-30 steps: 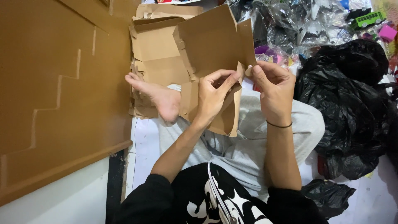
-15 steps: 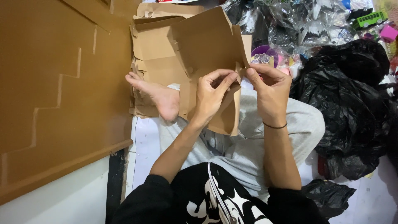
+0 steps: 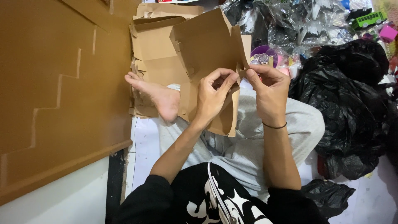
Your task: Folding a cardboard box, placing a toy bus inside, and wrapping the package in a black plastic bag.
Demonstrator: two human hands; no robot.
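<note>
I sit cross-legged on the floor with a flat brown cardboard box blank (image 3: 207, 45) held up over my lap. My left hand (image 3: 213, 97) pinches a folded flap near the blank's middle, fingers curled over its edge. My right hand (image 3: 269, 89), a thin black band on its wrist, grips the blank's right edge next to it. My fingertips nearly meet at the fold. My bare foot (image 3: 159, 97) rests on a stack of more flat cardboard blanks (image 3: 151, 39) lying behind the held one.
A large brown panel with stepped lines (image 3: 58, 95) fills the left side. Black plastic bags (image 3: 352, 95) are heaped at the right. Clear bags, a green toy bus (image 3: 367, 18) and a purple round container (image 3: 263, 56) lie at the back right.
My right hand has slid left along the blank until its fingers meet the left hand's at the fold. The blank has tilted slightly.
</note>
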